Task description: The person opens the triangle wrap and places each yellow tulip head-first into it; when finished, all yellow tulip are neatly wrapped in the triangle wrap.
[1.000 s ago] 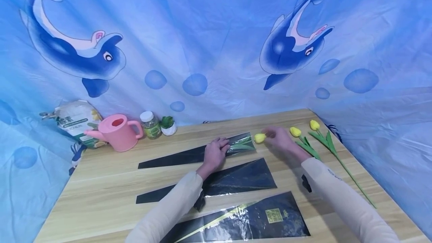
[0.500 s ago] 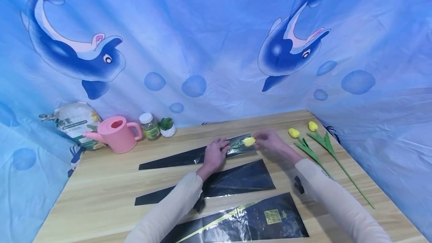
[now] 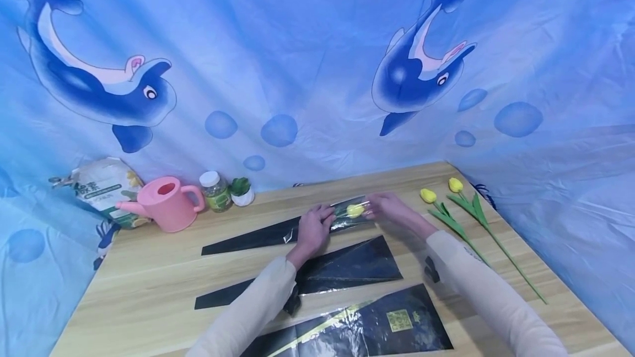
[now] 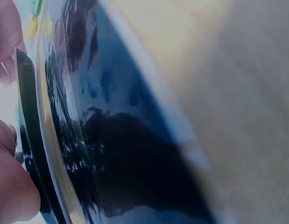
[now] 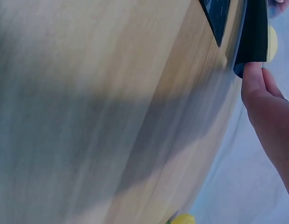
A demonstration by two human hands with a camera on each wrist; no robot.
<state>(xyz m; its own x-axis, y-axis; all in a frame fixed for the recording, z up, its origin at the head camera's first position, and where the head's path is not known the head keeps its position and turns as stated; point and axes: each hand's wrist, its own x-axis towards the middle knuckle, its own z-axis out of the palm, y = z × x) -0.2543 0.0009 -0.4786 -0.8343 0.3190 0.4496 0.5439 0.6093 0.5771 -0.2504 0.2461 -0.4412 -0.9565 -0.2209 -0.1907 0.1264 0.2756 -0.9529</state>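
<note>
In the head view, a yellow artificial tulip [image 3: 354, 211] lies with its bloom inside the wide, clear-fronted end of the farthest black flower sleeve [image 3: 263, 237]. My left hand [image 3: 313, 230] grips that sleeve around its middle. At the sleeve's mouth, my right hand [image 3: 392, 209] pinches the edge, close to the bloom. The right wrist view shows the right thumb [image 5: 254, 81] against the sleeve's black back [image 5: 254, 35], with part of the yellow bloom [image 5: 273, 44] beyond. The left thumb [image 4: 16, 186] is beside the sleeve's raised edge in the left wrist view.
Two more black sleeves, one middle [image 3: 347, 263] and one near [image 3: 377, 318], lie on the wooden table [image 3: 124, 291]. Two loose tulips [image 3: 428, 196] are at the right. A pink watering can [image 3: 168, 205], a jar [image 3: 215, 191], a small potted plant [image 3: 242, 191] and a bag [image 3: 106, 186] stand back left.
The tulip has slid left, its bloom passing from outside the sleeve's mouth to inside. My right hand has followed it left to the mouth; the left hand has stayed on the sleeve.
</note>
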